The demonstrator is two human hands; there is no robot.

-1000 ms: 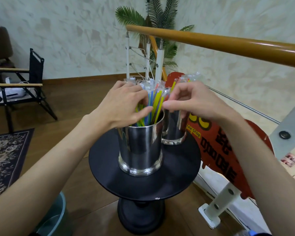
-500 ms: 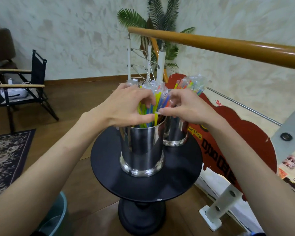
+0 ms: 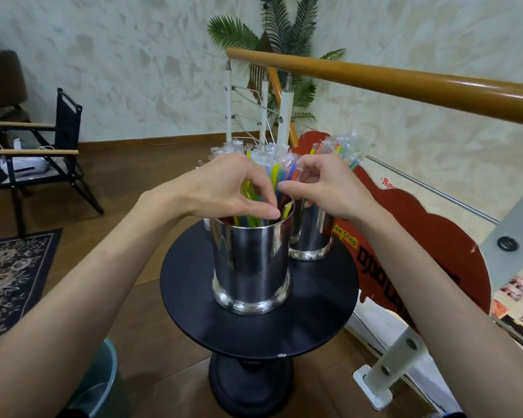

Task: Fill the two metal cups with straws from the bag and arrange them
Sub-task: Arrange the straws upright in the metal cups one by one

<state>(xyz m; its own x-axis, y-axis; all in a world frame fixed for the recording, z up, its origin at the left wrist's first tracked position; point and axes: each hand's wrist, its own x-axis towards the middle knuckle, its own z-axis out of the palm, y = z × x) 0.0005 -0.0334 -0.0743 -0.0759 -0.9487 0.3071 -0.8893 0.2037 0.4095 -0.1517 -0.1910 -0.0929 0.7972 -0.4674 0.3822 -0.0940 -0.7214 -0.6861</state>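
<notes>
Wrapped straws [image 3: 272,173] upright in near metal cup [image 3: 251,260], now gathered tighter than a second ago; left hand [image 3: 221,188] and right hand [image 3: 323,185] grips pinching them. Far metal cup [image 3: 311,236] already filled; round black surface [image 3: 314,300]. Arranging nearly complete.

2 bare forearms reaching in from 7 and 5 o'clock, no sleeves on either, left hand [image 3: 224,188] and right hand [image 3: 323,185] bare, no rings, no watch or bracelet on either wrist, short plain fingernails
</notes>
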